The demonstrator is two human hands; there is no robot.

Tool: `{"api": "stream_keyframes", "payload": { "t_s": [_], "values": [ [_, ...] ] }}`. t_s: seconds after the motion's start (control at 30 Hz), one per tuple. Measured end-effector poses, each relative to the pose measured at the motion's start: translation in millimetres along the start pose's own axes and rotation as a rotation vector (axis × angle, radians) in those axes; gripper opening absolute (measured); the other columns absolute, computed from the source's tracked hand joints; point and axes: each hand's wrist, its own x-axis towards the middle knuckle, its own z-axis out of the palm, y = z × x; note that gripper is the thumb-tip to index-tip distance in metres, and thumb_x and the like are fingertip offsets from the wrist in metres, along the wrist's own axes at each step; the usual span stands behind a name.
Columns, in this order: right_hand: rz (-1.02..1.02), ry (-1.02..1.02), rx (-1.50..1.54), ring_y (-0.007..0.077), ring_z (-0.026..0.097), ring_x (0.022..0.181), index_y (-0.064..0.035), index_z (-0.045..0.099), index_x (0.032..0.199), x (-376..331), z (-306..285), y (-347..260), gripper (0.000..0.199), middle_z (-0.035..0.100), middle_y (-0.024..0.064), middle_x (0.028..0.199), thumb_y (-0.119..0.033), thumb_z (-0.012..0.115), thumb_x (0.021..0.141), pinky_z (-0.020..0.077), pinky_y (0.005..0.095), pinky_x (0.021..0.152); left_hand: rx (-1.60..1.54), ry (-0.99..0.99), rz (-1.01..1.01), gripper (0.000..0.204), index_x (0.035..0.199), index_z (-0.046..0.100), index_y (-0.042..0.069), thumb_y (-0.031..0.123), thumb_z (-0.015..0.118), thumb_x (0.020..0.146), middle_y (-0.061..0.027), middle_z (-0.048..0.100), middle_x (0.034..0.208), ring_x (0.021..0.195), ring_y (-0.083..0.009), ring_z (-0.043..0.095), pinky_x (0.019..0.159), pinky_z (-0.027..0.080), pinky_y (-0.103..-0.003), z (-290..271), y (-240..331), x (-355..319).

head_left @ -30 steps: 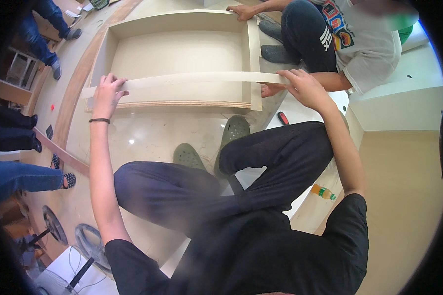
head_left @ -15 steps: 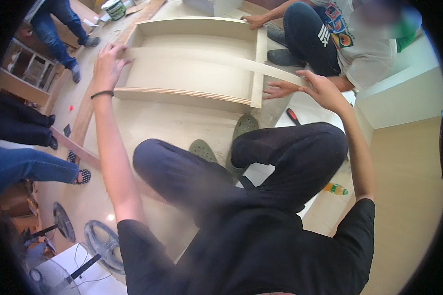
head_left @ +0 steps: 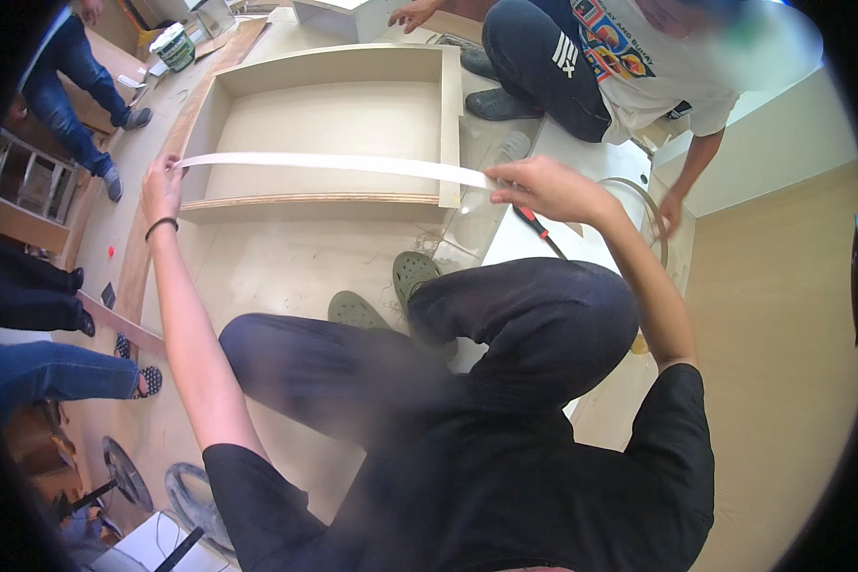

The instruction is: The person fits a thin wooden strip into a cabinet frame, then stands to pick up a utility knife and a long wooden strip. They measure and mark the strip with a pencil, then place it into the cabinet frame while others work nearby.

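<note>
A long, thin white strip, possibly edge banding, (head_left: 334, 164) is stretched between my two hands above a shallow open wooden cabinet box (head_left: 450, 114) on the floor. My left hand (head_left: 161, 191) pinches its left end just past the box's left side. Beyond the box's right side, my right hand (head_left: 553, 189) grips the other end between thumb and fingers. The strip bows slightly and runs just above the box's near plywood edge (head_left: 324, 200). Whether it touches that edge I cannot tell.
A co-worker (head_left: 629, 57) crouches at the right, one hand (head_left: 672, 214) by a curved band (head_left: 650, 200). A red-and-black-handled tool (head_left: 532, 223) lies on a white panel (head_left: 515, 246). A bucket (head_left: 173, 48) stands far left; other people stand along the left.
My hands have brought the strip nearer, from over the box's inside to its near edge. The co-worker's hands have moved away from the box's corner and from my right hand.
</note>
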Motion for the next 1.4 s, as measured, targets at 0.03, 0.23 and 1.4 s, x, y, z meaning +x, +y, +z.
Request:
{"api": "stream_keyframes", "payload": {
  "t_s": [0.03, 0.23, 1.4],
  "values": [
    [0.005, -0.014, -0.029, 0.0387, 0.065, 0.098, -0.0053, 0.060, 0.125, 3.2, 2.2, -0.4, 0.043, 0.068, 0.0205, 0.102, -0.037, 0.057, 0.096, 0.0504, 0.0473, 0.083, 0.126, 0.120, 0.038, 0.023, 0.110, 0.068, 0.016, 0.023, 0.068, 0.087, -0.0128, 0.069, 0.101, 0.100, -0.0305, 0.065, 0.084, 0.050, -0.042, 6.1, -11.9, 2.4],
    [-0.102, 0.080, -0.132, 0.0356, 0.067, 0.096, -0.0088, 0.060, 0.125, 12.4, 52.0, -4.8, 0.041, 0.069, 0.0149, 0.103, -0.038, 0.058, 0.095, 0.0533, 0.0466, 0.080, -0.323, 0.075, -0.244, 0.031, 0.124, 0.064, 0.008, 0.009, 0.060, 0.093, -0.0159, 0.067, 0.111, 0.099, -0.0223, 0.066, 0.079, 0.054, -0.031, 52.0, -94.9, 9.1],
    [0.004, 0.275, -0.374, 0.0276, 0.069, 0.085, -0.0154, 0.056, 0.127, -21.0, 92.0, 9.2, 0.047, 0.069, 0.0069, 0.096, -0.024, 0.071, 0.082, 0.0558, 0.0401, 0.066, -1.146, 0.114, -0.941, 0.030, 0.120, 0.053, 0.013, 0.020, 0.065, 0.093, -0.0035, 0.066, 0.098, 0.076, -0.0154, 0.066, 0.057, 0.044, -0.026, 44.3, -39.3, -43.7]
  ]
}}
